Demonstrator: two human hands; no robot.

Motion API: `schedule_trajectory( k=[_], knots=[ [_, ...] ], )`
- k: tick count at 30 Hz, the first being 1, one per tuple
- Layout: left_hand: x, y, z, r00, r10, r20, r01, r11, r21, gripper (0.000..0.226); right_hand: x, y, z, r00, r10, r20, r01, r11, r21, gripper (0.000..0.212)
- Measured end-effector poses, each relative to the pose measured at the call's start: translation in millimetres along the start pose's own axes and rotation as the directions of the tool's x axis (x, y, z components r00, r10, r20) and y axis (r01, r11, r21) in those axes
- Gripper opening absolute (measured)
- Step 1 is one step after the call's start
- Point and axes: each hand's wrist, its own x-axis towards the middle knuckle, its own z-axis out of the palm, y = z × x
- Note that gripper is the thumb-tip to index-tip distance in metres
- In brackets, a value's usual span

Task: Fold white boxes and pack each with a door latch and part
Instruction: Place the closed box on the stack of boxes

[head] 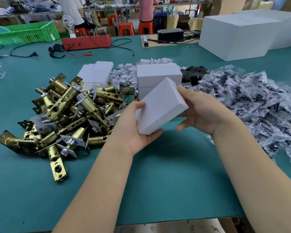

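A closed white box (160, 106) is tilted in the air above the green table (158, 174). My left hand (136, 130) grips its lower left corner, thumb on top and fingers beneath. My right hand (200, 110) holds its right end, with the index finger at the upper corner. A heap of brass door latches (65, 115) lies to the left. Clear bags of black parts (250, 105) are piled on the right. Two closed white boxes (158, 76) are stacked just behind the held one. Flat white box blanks (96, 73) lie behind the latches.
Small white folded inserts (124, 74) and black plates (195, 73) lie at the back of the work area. A large white carton (237, 36), a red device (87, 42) with cables and a green crate (23, 32) stand further back. People sit on orange stools beyond.
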Motion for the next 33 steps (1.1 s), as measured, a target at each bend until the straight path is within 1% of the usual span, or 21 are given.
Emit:
schedule_trajectory(
  k=[2,3,5,6,9,11,13,15,17,19,21,22,23,24,25,26,27,28,30,32,33],
  knots=[
    [3,-6,0,0.995,-0.097,0.029,0.1,0.986,-0.136,0.032,0,-1,4,0.998,0.057,-0.019,-0.058,0.993,-0.098,0.036],
    [4,-8,0,0.993,-0.114,0.022,0.116,0.981,-0.154,0.032,0,-2,4,0.997,0.062,-0.045,-0.068,0.986,-0.152,0.036],
    [5,-10,1,0.995,-0.102,-0.005,0.1,0.986,-0.134,0.029,1,-1,2,0.993,0.067,-0.095,-0.086,0.974,-0.211,0.034],
    [5,-10,2,0.997,-0.071,-0.026,0.067,0.992,-0.106,0.025,2,-1,1,0.99,0.077,-0.117,-0.1,0.974,-0.203,0.033],
    [9,-5,3,0.982,0.099,-0.162,-0.097,0.995,0.025,0.014,4,-2,-3,0.975,0.126,-0.185,-0.149,0.982,-0.119,0.029],
    [12,-1,2,0.949,0.227,-0.218,-0.187,0.963,0.192,0.015,5,-2,-3,0.957,0.174,-0.232,-0.212,0.966,-0.149,0.038],
    [12,1,1,0.934,0.291,-0.209,-0.194,0.901,0.389,0.021,5,1,1,0.943,0.205,-0.263,-0.294,0.884,-0.364,0.053],
    [12,-1,-1,0.934,0.285,-0.214,-0.146,0.854,0.499,0.028,5,6,4,0.939,0.208,-0.273,-0.334,0.736,-0.588,0.059],
    [13,-3,-2,0.939,0.262,-0.224,-0.118,0.854,0.506,0.03,8,11,4,0.937,0.203,-0.285,-0.345,0.67,-0.657,0.06],
    [12,-3,0,0.949,0.239,-0.205,-0.125,0.883,0.453,0.024,10,11,1,0.929,0.206,-0.306,-0.361,0.674,-0.644,0.059],
    [10,-2,1,0.971,0.204,-0.128,-0.145,0.92,0.364,0.021,11,11,-5,0.909,0.213,-0.357,-0.4,0.681,-0.613,0.056],
    [9,-1,-1,0.978,0.196,-0.067,-0.16,0.919,0.359,0.02,12,11,-8,0.9,0.193,-0.39,-0.413,0.662,-0.625,0.054],
    [8,-1,-3,0.978,0.207,-0.014,-0.18,0.882,0.435,0.02,13,12,-10,0.894,0.142,-0.424,-0.415,0.618,-0.668,0.052],
    [7,-1,-5,0.972,0.235,0.027,-0.207,0.791,0.575,0.021,13,13,-11,0.894,0.067,-0.443,-0.4,0.566,-0.721,0.049],
    [5,-2,-7,0.958,0.281,0.058,-0.232,0.64,0.733,0.024,13,14,-12,0.899,-0.003,-0.438,-0.367,0.541,-0.757,0.045],
    [4,-3,-9,0.932,0.352,0.082,-0.248,0.458,0.853,0.03,13,15,-13,0.912,-0.037,-0.408,-0.321,0.552,-0.769,0.041],
    [2,-4,-11,0.894,0.436,0.105,-0.252,0.294,0.922,0.034,13,15,-14,0.933,-0.029,-0.358,-0.276,0.579,-0.767,0.039],
    [1,-4,-11,0.855,0.503,0.129,-0.25,0.182,0.951,0.036,11,14,-17,0.954,0.007,-0.298,-0.241,0.606,-0.758,0.044],
    [-1,-3,-11,0.811,0.563,0.158,-0.239,0.072,0.968,0.042,7,10,-23,0.976,0.108,-0.191,-0.216,0.609,-0.763,0.067],
    [-2,-2,-11,0.803,0.571,0.169,-0.193,-0.018,0.981,0.046,4,7,-28,0.978,0.144,-0.151,-0.204,0.52,-0.829,0.092],
    [-3,0,-11,0.804,0.567,0.178,-0.18,-0.054,0.982,0.045,3,6,-29,0.98,0.125,-0.157,-0.197,0.457,-0.867,0.094]
  ],
)
